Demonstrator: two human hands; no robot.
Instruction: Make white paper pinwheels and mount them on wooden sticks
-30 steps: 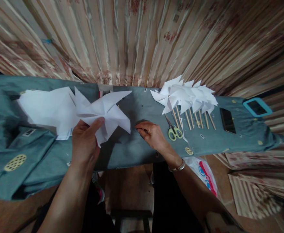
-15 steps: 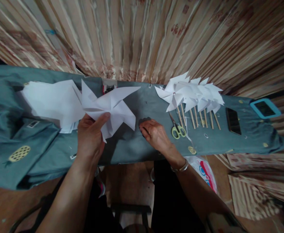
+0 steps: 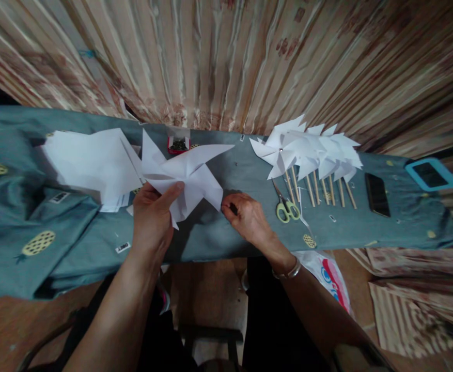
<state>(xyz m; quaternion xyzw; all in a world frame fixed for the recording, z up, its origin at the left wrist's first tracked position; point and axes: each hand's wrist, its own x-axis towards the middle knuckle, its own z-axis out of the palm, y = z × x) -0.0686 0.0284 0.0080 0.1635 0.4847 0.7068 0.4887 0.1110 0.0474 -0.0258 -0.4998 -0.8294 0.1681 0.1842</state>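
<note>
A white paper pinwheel (image 3: pixel 199 181) is raised above the cloth, its blades folded in to the middle. My left hand (image 3: pixel 154 214) grips it from below, thumb pressed near its centre. To its right my right hand (image 3: pixel 245 214) is closed in a pinch beside the tip of one blade. Whatever lies between those fingertips is too small to make out. Behind the pinwheel stands a small red box (image 3: pixel 178 144) of dark metal bits. A pile of white paper (image 3: pixel 90 160) lies left of my left hand.
Several finished pinwheels (image 3: pixel 307 150) on wooden sticks overlap at the right. Green-handled scissors (image 3: pixel 287 211) lie before them. Farther right are a dark phone (image 3: pixel 377 195) and a blue-framed device (image 3: pixel 431 174). A green cloth (image 3: pixel 211 243) covers the narrow table; a pleated curtain (image 3: pixel 218 62) hangs behind.
The view has shifted slightly, so most things sit a little farther right. My right hand's pinch is now closer to the blade tip, and the red box shows more fully.
</note>
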